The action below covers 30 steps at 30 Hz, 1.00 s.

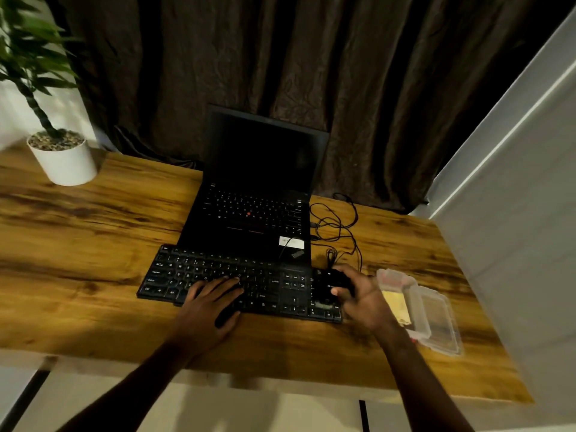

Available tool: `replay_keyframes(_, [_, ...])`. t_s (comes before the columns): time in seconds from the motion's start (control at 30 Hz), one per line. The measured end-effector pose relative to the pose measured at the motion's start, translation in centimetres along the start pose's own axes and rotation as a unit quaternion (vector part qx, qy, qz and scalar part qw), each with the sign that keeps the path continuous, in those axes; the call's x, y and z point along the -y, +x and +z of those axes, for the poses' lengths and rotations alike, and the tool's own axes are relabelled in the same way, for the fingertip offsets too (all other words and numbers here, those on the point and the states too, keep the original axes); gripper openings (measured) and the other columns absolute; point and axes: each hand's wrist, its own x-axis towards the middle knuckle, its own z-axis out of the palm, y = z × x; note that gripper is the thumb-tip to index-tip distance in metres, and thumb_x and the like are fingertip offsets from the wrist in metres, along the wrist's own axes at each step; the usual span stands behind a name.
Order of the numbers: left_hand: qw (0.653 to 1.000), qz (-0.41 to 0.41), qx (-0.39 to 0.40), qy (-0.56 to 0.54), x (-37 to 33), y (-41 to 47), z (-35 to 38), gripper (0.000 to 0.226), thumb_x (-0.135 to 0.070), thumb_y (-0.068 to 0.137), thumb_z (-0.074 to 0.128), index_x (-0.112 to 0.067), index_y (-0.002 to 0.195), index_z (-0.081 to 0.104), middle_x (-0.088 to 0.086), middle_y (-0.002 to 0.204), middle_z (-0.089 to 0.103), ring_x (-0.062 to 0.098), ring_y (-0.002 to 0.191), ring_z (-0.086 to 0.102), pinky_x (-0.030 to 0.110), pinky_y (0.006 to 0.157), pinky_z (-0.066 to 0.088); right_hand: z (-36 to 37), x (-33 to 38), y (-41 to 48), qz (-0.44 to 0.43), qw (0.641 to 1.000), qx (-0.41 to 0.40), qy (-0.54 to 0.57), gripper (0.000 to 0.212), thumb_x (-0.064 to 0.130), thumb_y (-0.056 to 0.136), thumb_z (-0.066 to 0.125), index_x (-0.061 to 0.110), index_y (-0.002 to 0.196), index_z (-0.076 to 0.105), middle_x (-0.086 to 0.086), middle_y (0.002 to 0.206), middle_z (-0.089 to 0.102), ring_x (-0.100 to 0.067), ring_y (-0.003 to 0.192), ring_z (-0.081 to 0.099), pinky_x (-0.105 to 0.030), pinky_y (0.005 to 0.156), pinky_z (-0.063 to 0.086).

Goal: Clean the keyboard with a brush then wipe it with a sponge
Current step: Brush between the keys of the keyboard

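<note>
- Keyboard (268, 285): black, full-width, lying across the near middle of the bench (93, 232). Its back edge is touching the front lip of the open laptop (258, 207). Its front edge is sitting back from the bench's near edge, leaving a strip of bare wood.
- Left grip (205, 307): lying flat on the keys left of centre, fingers straight, released and grasping nothing.
- Right grip (361, 297): curling round a small dark object (332, 280) over the keyboard's right end. I cannot tell whether it is a brush or a mouse.
- Clear plastic case (436, 316): sitting just beside the right grip, near the bench's right edge, with a yellow sponge (393, 302) showing inside.
- Cables (336, 226): looping on the wood to the right of the laptop.
- Potted plant (64, 160): standing at the far left corner, with broad open wood lying between it and the keyboard.
- Curtain (280, 57): hanging behind the far edge.
- White wall (514, 213): crowding the right side.
</note>
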Motion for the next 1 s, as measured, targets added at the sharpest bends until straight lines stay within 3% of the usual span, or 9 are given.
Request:
replay_keyframes(0.1, [1.0, 0.003, 0.001, -0.001, 0.1, 0.0, 0.0, 0.053, -0.056, 0.093, 0.045, -0.031, 0.137, 0.059, -0.01, 0.15, 0.05, 0.013, 0.139, 0.042, 0.041, 0.116, 0.019, 0.4, 0.1, 0.4, -0.008, 1.0, 0.011, 0.01, 0.043, 0.019, 0.095, 0.066, 0.049, 0.124, 0.054, 0.001, 0.108, 0.066, -0.014, 0.092, 0.069, -0.03, 0.068, 0.063])
replay_keyframes(0.33, [1.0, -0.004, 0.006, -0.004, 0.2, -0.1, 0.0, 0.052, -0.056, 0.093, 0.046, -0.032, 0.138, 0.059, -0.012, 0.151, 0.048, 0.011, 0.139, 0.041, 0.041, 0.118, 0.016, -2.7, -2.9, -1.6, 0.015, 0.999, -0.03, -0.037, 0.04, 0.02, 0.094, 0.065, 0.048, 0.12, 0.054, -0.009, 0.111, 0.066, -0.026, 0.101, 0.065, -0.045, 0.084, 0.061])
replay_keyframes(0.47, [1.0, -0.005, 0.003, 0.001, 0.1, -0.1, 0.0, 0.053, -0.056, 0.093, 0.045, -0.032, 0.139, 0.058, -0.012, 0.151, 0.048, 0.011, 0.139, 0.041, 0.04, 0.117, 0.016, -1.1, -2.5, -1.1, 0.014, 0.999, -0.015, -0.033, 0.041, 0.027, 0.093, 0.064, 0.056, 0.12, 0.051, -0.006, 0.113, 0.065, -0.02, 0.097, 0.068, -0.038, 0.075, 0.064])
replay_keyframes(0.57, [1.0, -0.005, -0.009, -0.009, 0.0, -0.1, 0.0, 0.052, -0.055, 0.093, 0.046, -0.031, 0.137, 0.06, -0.011, 0.149, 0.05, 0.013, 0.139, 0.042, 0.044, 0.116, 0.021, 1.2, -1.3, -0.1, 0.028, 0.999, 0.004, -0.024, 0.046, 0.039, 0.093, 0.061, 0.06, 0.13, 0.045, -0.005, 0.117, 0.059, -0.019, 0.096, 0.066, -0.04, 0.074, 0.063])
replay_keyframes(0.67, [1.0, 0.002, -0.012, -0.01, 0.0, 0.0, -0.1, 0.051, -0.054, 0.093, 0.046, -0.03, 0.136, 0.061, -0.009, 0.148, 0.052, 0.015, 0.138, 0.044, 0.045, 0.115, 0.024, 1.7, -0.4, 0.4, 0.022, 0.999, 0.009, -0.025, 0.045, 0.038, 0.094, 0.061, 0.06, 0.13, 0.045, -0.006, 0.113, 0.06, -0.021, 0.094, 0.066, -0.044, 0.075, 0.063])
replay_keyframes(0.83, [1.0, -0.001, 0.0, -0.003, 0.0, 0.0, 0.0, 0.053, -0.055, 0.092, 0.046, -0.031, 0.137, 0.06, -0.009, 0.149, 0.051, 0.015, 0.138, 0.044, 0.041, 0.116, 0.018, -1.1, -2.8, -0.9, 0.014, 0.999, -0.009, -0.031, 0.04, 0.031, 0.096, 0.062, 0.059, 0.122, 0.049, -0.011, 0.115, 0.062, -0.02, 0.096, 0.068, -0.033, 0.071, 0.064])
replay_keyframes(1.0, [1.0, -0.002, -0.004, -0.005, 0.1, -0.1, 0.0, 0.052, -0.055, 0.092, 0.046, -0.031, 0.137, 0.059, -0.009, 0.149, 0.051, 0.014, 0.138, 0.043, 0.041, 0.116, 0.017, -1.3, -3.8, -1.5, 0.005, 0.997, -0.034, -0.064, 0.048, 0.03, 0.093, 0.064, 0.065, 0.118, 0.043, -0.006, 0.109, 0.066, -0.021, 0.098, 0.066, -0.044, 0.079, 0.062])
